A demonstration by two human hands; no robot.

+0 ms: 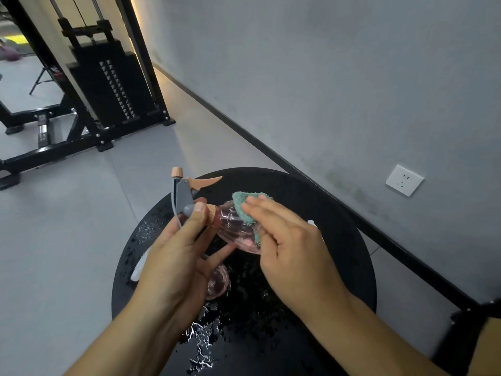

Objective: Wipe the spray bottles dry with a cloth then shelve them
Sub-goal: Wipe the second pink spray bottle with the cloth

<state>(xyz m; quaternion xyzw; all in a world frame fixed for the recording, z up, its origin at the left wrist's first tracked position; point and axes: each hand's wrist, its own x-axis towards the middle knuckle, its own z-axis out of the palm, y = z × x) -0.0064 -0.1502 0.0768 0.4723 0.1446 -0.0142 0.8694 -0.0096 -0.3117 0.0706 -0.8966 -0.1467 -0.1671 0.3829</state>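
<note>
The left hand (173, 256) grips a pink spray bottle (233, 229) by its neck, tipped sideways above the wet black counter (339, 240). The right hand (292, 248), fingers flat together, presses a green cloth (245, 206) on it.

A clear pink ribbed plastic spray bottle (230, 226) with a grey trigger head and peach nozzle is lying tilted above the table, a teal terry cloth (245, 206) pressing on its body. A second pink bottle (217, 283) is lying below, mostly hidden.
</note>
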